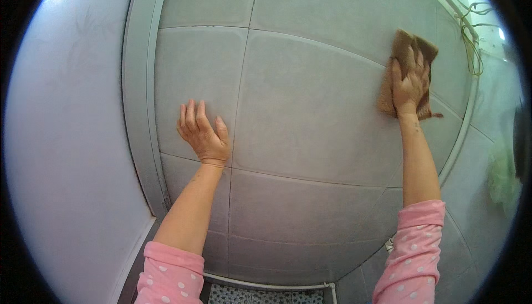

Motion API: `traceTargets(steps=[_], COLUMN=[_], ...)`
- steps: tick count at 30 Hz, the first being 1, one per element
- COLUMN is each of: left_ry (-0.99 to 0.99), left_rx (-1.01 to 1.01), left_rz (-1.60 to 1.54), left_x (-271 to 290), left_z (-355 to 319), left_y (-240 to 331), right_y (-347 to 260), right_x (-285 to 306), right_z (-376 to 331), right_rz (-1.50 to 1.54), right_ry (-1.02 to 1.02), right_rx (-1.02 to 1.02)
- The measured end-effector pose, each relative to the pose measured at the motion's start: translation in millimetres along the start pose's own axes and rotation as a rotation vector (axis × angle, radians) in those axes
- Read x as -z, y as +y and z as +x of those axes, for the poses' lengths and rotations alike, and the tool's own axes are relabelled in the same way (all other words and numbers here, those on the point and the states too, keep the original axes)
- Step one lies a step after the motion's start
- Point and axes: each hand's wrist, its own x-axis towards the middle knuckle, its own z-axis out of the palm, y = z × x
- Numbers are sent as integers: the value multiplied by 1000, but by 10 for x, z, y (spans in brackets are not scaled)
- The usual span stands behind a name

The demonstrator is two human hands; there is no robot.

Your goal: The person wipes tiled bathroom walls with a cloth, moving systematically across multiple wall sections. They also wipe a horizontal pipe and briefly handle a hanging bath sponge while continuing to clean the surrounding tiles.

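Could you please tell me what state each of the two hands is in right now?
Left hand: open and empty, at the grey tiled wall.
Right hand: open, laid flat over the brown cloth against the wall.

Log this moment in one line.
left hand: empty, by grey tiled wall | right hand: spread on brown cloth | brown cloth: against grey tiled wall

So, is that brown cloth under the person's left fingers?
No, the brown cloth is under the spread right fingers, while the left fingers show bare in front of the grey tiles.
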Motion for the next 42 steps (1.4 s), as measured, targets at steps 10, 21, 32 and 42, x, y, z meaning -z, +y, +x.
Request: traceTargets(steps=[10,21,32,42], left_ry=[14,46,120,84], left_rx=[-15,-3,-46,-35], left_rz=[15,-20,-11,-29], left_x=[2,19,-8,-16], left_z=[16,10,13,-38], left_y=[21,-17,-102,-80], right_y=[44,-2961,-2996,70], right_x=[121,466,467,681], right_z=[-520,-297,-478,-1045], right_rz=[-28,479,679,143], right_ry=[18,-288,-308,-186], right_rx=[-221,352,527,110])
